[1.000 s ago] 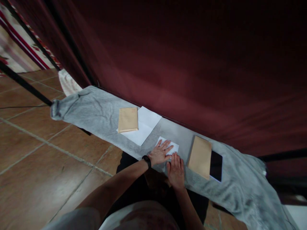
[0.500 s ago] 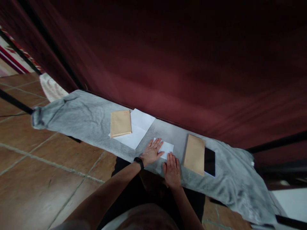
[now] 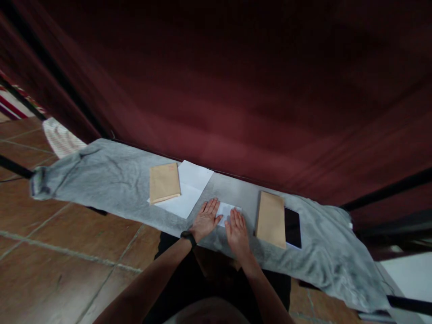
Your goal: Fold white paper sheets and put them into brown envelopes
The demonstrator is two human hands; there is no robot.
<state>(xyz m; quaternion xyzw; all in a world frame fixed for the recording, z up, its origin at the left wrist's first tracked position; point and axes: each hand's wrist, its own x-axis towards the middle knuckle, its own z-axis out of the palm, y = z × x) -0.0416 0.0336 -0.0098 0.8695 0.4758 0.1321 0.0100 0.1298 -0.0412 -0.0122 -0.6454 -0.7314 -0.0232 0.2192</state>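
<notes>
A small white piece of paper, seemingly folded (image 3: 224, 212), lies on the grey cloth (image 3: 232, 186) in front of me. My left hand (image 3: 206, 219) rests flat over its left end, fingers stretched out, a dark band on the wrist. On the right end of the paper lies my right hand (image 3: 238, 231), palm down with fingers extended. Both hands cover parts of the paper, and neither grasps anything. Left of them are larger white sheets with a crease (image 3: 194, 177), partly under a stack of brown envelopes (image 3: 164, 182).
To the right lie more brown envelopes (image 3: 271, 219), beside a dark-screened phone or tablet (image 3: 292, 228). A dark red curtain (image 3: 216, 112) hangs along the far edge. Black frame bars (image 3: 388, 191) stand at the sides, over a brown tiled floor (image 3: 67, 252).
My right hand has moved up onto the right end of the small paper. My left hand stays flat on the left end. The whole view has shifted slightly.
</notes>
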